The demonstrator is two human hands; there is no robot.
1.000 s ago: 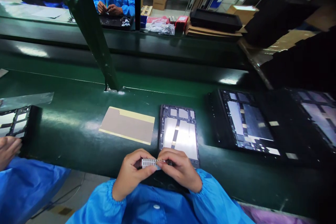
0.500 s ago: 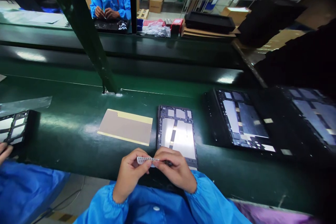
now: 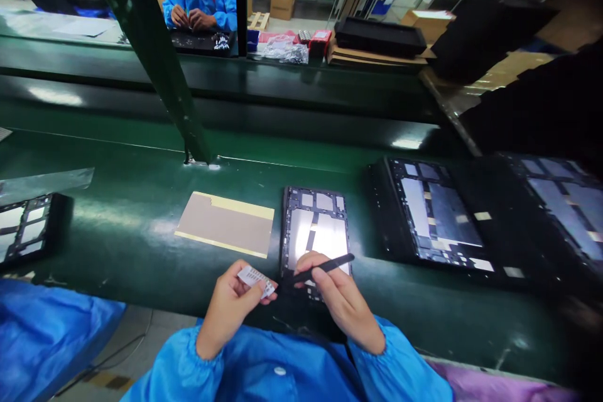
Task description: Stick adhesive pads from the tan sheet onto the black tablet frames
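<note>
My left hand (image 3: pixel 235 298) is closed on a small white sticker sheet (image 3: pixel 257 281) printed with rows of dark marks. Between the fingers and thumb of my right hand (image 3: pixel 336 292) is a pair of black tweezers (image 3: pixel 325 269), its tip pointing left toward the sheet but apart from it. Under and behind the right hand lies a tablet-like device frame (image 3: pixel 325 226) with bright silver plates, partly covered by that hand. To its left, a flat beige sheet with yellow edges (image 3: pixel 226 226) rests on the green bench.
More device frames (image 3: pixel 438 213) stand stacked at the right, and another frame (image 3: pixel 28 226) lies at far left beside a blue sleeve. A slanted green post (image 3: pixel 155 69) rises from the bench (image 3: pixel 127 201). Across it, a person in blue works over a black tray (image 3: pixel 202 42).
My right hand has drawn away to the right from the sticker sheet, and the tweezers now show clearly. The neighbour's hand at far left has gone out of view.
</note>
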